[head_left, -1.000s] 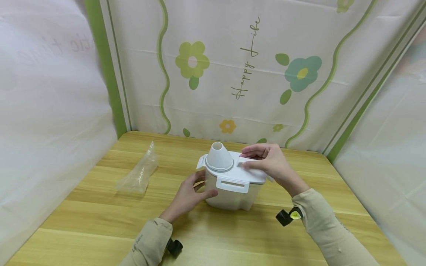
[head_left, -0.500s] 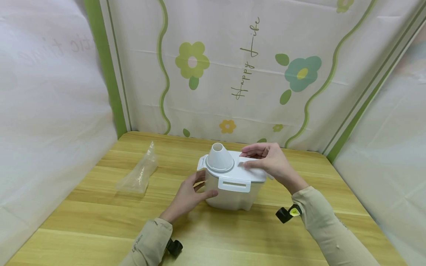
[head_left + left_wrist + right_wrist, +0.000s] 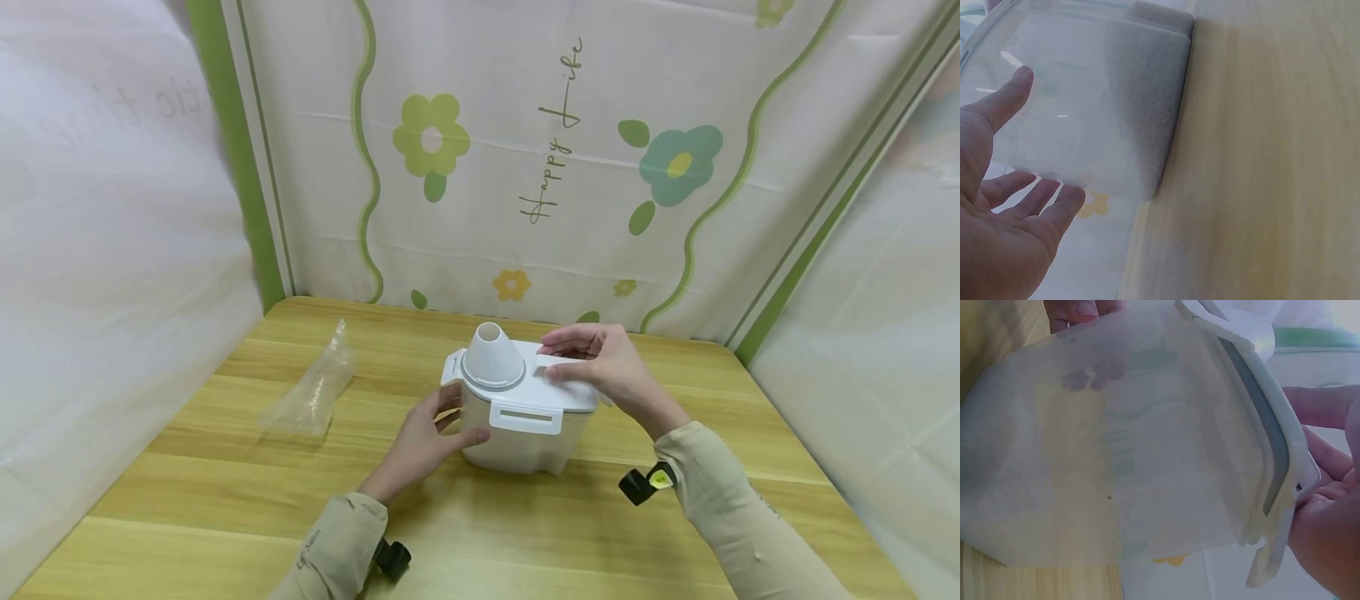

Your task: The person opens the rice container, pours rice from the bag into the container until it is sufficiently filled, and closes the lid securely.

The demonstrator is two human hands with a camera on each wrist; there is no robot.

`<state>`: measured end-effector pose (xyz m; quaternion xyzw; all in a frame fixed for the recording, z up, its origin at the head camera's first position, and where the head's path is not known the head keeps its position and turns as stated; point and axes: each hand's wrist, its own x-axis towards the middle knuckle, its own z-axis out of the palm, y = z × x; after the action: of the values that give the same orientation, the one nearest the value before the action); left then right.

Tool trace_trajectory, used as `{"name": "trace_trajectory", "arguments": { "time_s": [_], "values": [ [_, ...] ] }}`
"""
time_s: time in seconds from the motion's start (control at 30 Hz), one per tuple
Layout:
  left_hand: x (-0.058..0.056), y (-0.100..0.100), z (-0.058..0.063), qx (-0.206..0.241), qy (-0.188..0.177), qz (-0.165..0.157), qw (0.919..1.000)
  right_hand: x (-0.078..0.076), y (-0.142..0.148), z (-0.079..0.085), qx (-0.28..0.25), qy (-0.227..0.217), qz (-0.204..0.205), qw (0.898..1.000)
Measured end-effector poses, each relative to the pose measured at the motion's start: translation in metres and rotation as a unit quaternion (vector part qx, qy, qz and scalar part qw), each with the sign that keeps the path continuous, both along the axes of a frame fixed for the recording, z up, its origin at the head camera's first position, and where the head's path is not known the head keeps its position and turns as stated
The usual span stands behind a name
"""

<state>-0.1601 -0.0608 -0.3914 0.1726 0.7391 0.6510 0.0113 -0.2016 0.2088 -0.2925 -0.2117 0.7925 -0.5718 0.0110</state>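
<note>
A translucent storage container [image 3: 517, 454] stands on the table, with pale grainy contents in its bottom in the left wrist view. On it sits a white lid [image 3: 562, 398] with a grey seal [image 3: 1263, 412], a cone-shaped spout [image 3: 493, 358] at its left end and side latches swung outward. My left hand [image 3: 420, 442] holds the container's left end, thumb [image 3: 1013, 94] on the near wall and fingers around the far side. With thumb and fingers, my right hand [image 3: 611, 367] pinches the raised part on the lid's right half, which its fingers partly hide.
A crumpled clear plastic bag [image 3: 315, 392] lies on the wooden table [image 3: 225, 492], left of the container. Behind the table hangs a flower-printed curtain [image 3: 480, 167], and pale sheets [image 3: 97, 250] close off both sides.
Very little differs. The lid's front latch sits slightly further right on the container than a second ago, while both hands keep their places.
</note>
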Motion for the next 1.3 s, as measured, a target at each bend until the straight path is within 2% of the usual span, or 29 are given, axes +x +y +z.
{"name": "trace_trajectory", "arguments": {
  "time_s": [0.3,0.67,1.03,1.3],
  "values": [
    [0.001,0.001,0.001,0.008,-0.006,-0.001,0.9999,0.001,0.002,0.0,0.025,-0.009,-0.007,1.0],
    [0.0,0.0,-0.002,0.011,-0.006,-0.002,0.9999,-0.003,0.0,0.002,0.023,-0.032,0.005,0.999],
    [0.0,0.001,-0.002,0.015,-0.009,0.0,0.9998,-0.005,0.002,0.003,0.023,-0.032,0.005,0.999],
    [-0.016,0.0,-0.028,0.012,0.0,0.0,0.9999,-0.002,0.002,0.002,0.023,-0.03,-0.007,0.999]
  ]
}}
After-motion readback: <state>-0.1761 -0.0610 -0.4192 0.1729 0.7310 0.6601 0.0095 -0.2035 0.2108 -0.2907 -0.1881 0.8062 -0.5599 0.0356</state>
